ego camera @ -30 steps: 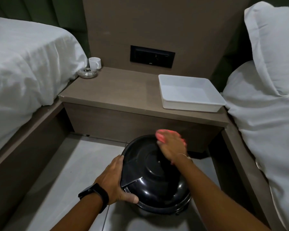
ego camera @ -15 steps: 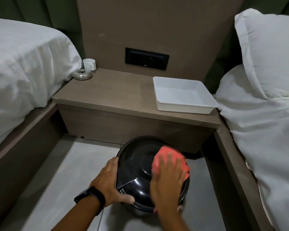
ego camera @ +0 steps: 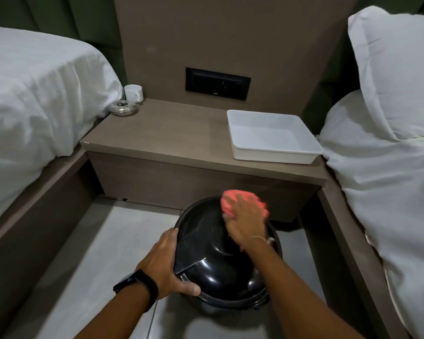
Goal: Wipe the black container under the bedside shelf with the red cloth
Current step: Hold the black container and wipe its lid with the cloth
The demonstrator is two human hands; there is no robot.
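A round, glossy black container [ego camera: 216,263] with a domed lid stands on the floor in front of the bedside shelf [ego camera: 171,133]. My left hand [ego camera: 164,263], with a black watch on the wrist, grips the container's left rim. My right hand [ego camera: 246,222] presses the red cloth [ego camera: 230,201] flat against the far top of the lid. The cloth shows past my fingertips, and the rest of it is hidden under the palm.
A white tray [ego camera: 272,152] sits on the shelf's right side. A white cup [ego camera: 133,92] and a small metal dish [ego camera: 123,108] stand at its back left. Beds with white linen [ego camera: 34,94] flank both sides, a pillow [ego camera: 397,67] at right. Grey floor tiles [ego camera: 103,253] lie to the left.
My right hand with the red cloth slid from the near right of the lid back up to its far top. My left hand kept its grip on the rim.
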